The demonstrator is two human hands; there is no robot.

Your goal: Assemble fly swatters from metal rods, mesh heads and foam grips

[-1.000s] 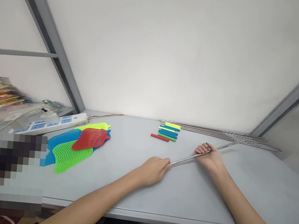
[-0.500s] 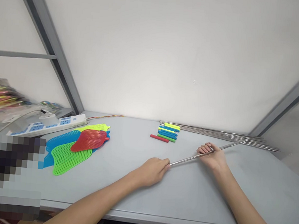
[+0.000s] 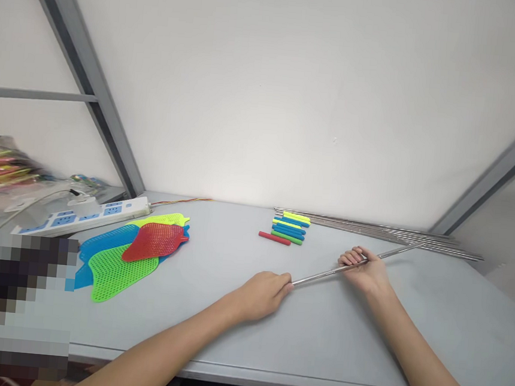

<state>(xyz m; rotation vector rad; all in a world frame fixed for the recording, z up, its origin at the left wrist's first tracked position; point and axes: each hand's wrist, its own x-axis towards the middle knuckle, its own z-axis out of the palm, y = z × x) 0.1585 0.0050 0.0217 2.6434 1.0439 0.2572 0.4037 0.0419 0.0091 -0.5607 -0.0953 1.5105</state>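
Observation:
A thin metal rod (image 3: 317,276) slants across the middle of the table, rising toward the right. My left hand (image 3: 265,296) is closed around its lower left end, which the fingers hide. Palm up, my right hand (image 3: 366,274) holds the rod farther along, with its fingers curled over it. The rod's far end reaches the pile of similar metal rods (image 3: 362,228) along the wall. Beyond my hands lie several coloured tube-shaped handles in blue, yellow and green (image 3: 286,237), with a red handle (image 3: 274,238) slightly apart.
Perforated fly swatter heads overlap on the left, among them a red one (image 3: 154,243) and a green one (image 3: 122,271). Behind them runs a white power strip (image 3: 102,215) with a plug in it. Metal frame posts (image 3: 82,75) stand at both sides against the white wall.

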